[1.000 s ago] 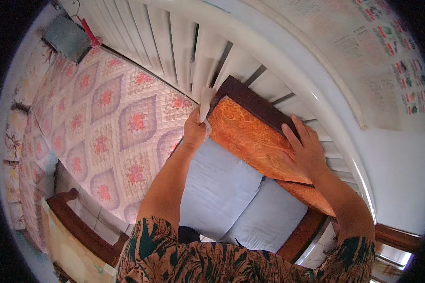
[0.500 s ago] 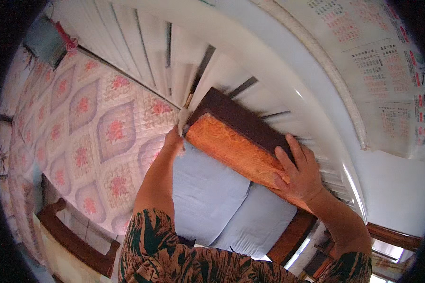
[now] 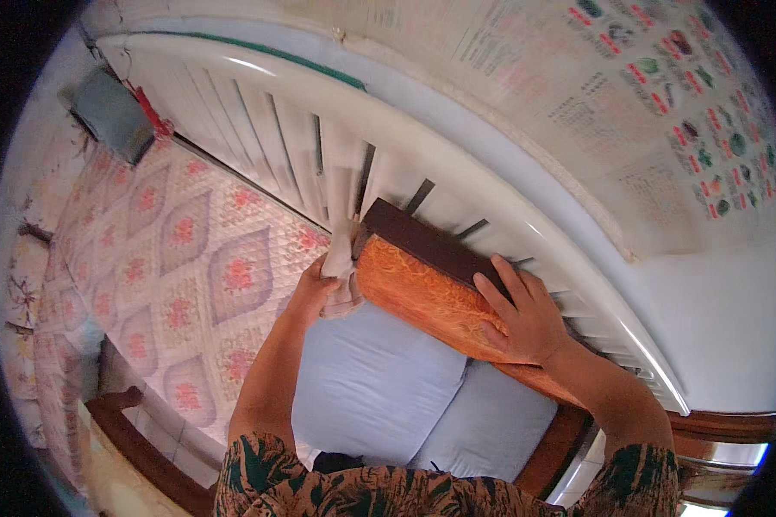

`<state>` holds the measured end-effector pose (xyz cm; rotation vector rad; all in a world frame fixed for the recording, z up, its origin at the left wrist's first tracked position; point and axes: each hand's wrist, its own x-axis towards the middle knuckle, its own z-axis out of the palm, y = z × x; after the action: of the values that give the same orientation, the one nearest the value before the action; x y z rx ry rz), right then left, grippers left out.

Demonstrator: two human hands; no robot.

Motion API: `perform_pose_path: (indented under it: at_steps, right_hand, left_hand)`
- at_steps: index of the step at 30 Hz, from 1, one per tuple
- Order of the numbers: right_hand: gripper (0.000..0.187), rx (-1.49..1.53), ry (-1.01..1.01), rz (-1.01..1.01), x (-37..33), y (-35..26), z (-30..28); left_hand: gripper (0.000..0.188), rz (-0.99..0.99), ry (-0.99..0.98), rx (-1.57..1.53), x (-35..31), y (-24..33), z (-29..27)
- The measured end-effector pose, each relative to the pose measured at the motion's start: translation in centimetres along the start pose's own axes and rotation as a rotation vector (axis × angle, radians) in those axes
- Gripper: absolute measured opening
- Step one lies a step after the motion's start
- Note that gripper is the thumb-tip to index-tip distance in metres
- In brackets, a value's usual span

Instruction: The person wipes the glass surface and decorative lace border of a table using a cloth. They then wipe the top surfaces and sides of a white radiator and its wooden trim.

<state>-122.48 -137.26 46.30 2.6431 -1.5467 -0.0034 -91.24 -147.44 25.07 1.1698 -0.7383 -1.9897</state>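
Note:
My left hand (image 3: 316, 289) pinches a pale, slightly blurred cloth (image 3: 341, 297) beside the left end of a long block (image 3: 431, 289). The block has a swirled orange face and a dark brown top. My right hand (image 3: 530, 319) grips its right part, with fingers over the dark edge and thumb on the orange face. Blue-grey cushions or folded cloths (image 3: 375, 370) lie on the near side of the block, toward my body. What the block rests on is hidden.
Behind the block runs a white slatted rail (image 3: 526, 215) along a wall with printed sheets (image 3: 638, 112). A flower-patterned quilt (image 3: 207, 284) spreads to the left, with a grey box-like thing (image 3: 112, 112) at its far corner. A brown wooden frame (image 3: 142, 444) stands near left.
The whole view has shifted, with more of the rail and wall showing. The pale cloth now hangs lower and wider by my left hand. My right hand keeps its place on the block.

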Motion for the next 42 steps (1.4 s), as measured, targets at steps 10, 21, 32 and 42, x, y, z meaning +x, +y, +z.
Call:
perform_pose_path:
  at_steps: [10, 21, 32, 42]
  right_hand:
    - [0.072, 0.008, -0.003, -0.003, -0.3, -0.1, -0.3]
    - [0.066, 0.024, -0.206, 0.107, -0.7, 0.4, 0.9]
    - [0.074, 0.067, 0.006, 0.013, -0.9, 0.0, 0.1]
    - [0.068, 0.041, 0.088, -0.011, -1.0, 0.0, -0.2]
  left_hand:
    - [0.07, 1.214, 0.739, 1.146, -3.9, 19.5, 9.3]
    - [0.069, 1.001, -0.157, 1.451, -9.5, 12.1, 27.8]
    - [0.073, 1.158, 0.328, 1.572, -3.0, 21.3, 13.4]
    - [0.068, 1.023, 0.424, 1.629, -2.4, 21.7, 14.9]
